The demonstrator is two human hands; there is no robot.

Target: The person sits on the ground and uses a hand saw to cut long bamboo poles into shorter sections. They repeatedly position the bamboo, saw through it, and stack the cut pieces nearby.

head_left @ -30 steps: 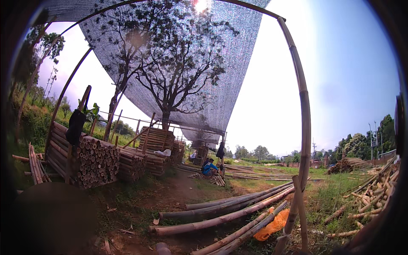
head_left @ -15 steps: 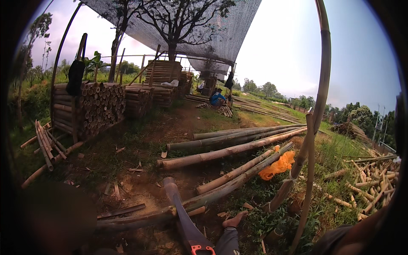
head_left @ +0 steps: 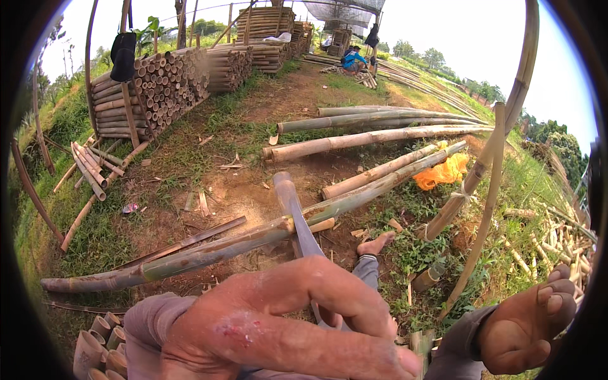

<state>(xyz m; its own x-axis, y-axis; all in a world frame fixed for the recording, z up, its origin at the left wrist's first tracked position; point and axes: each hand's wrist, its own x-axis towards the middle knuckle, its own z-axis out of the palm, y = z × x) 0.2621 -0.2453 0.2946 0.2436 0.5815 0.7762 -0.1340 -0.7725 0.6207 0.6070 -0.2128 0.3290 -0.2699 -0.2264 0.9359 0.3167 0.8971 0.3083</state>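
My left hand [head_left: 278, 323] is large in the lower middle, back uppermost, with a reddish sore on it. Its index finger is bent and the thumb stretches out to the right; their tips come close, and I see nothing between them. Behind it, a handsaw's dark blade [head_left: 289, 196] crosses a long greenish bamboo pole [head_left: 190, 259]; the saw's handle is hidden by the hand. I cannot tell whether the blade has cut in. At the lower right, my right hand [head_left: 522, 326] is palm up, thumb apart from lightly bent fingers, holding nothing.
A bare foot [head_left: 377, 244] rests beside the saw. Several bamboo poles [head_left: 373, 142] lie beyond, with an orange bag [head_left: 442, 171] nearby. A slanting bamboo post [head_left: 487, 158] rises on the right. Stacked bamboo [head_left: 164, 92] stands far left; a person [head_left: 353, 60] crouches farther back. Short bamboo offcuts [head_left: 101, 345] are lower left.
My view has tipped downward, so the ground scene sits higher. My left hand has come up in front of the saw's handle, and my right hand has come into view at the lower right.
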